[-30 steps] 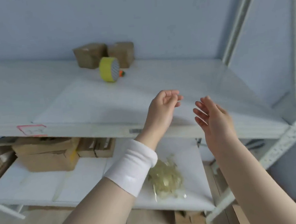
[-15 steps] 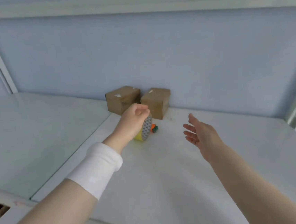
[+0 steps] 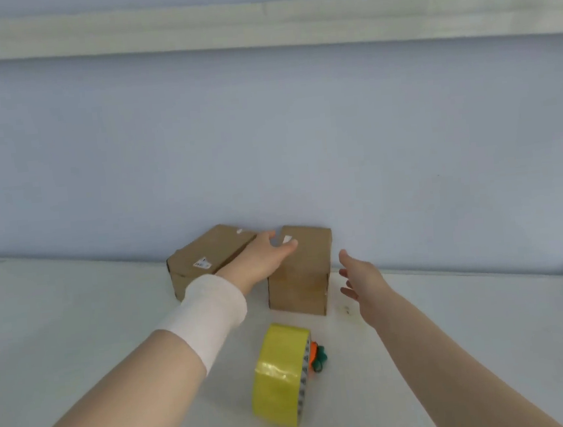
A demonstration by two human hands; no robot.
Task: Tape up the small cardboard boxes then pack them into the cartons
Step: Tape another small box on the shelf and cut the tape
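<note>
Two small brown cardboard boxes stand against the back wall on a white shelf (image 3: pixel 78 336). The left box (image 3: pixel 205 258) carries a small label and is angled. My left hand (image 3: pixel 263 258), with a white wristband on the arm, reaches over the top left edge of the right box (image 3: pixel 308 272), fingers spread and touching its top. My right hand (image 3: pixel 360 276) hovers open just right of that box, apart from it. A yellow tape roll (image 3: pixel 281 373) stands on edge in front of the boxes, with a small orange and green piece (image 3: pixel 316 356) beside it.
A pale blue wall (image 3: pixel 301 142) closes the back of the shelf. A white beam (image 3: pixel 255 26) runs across above. The shelf surface stretches wide to the left and right of the boxes.
The view has moved closer to the boxes. My left hand left the tape roll and went forward onto the right box. My right hand advanced to that box's right side.
</note>
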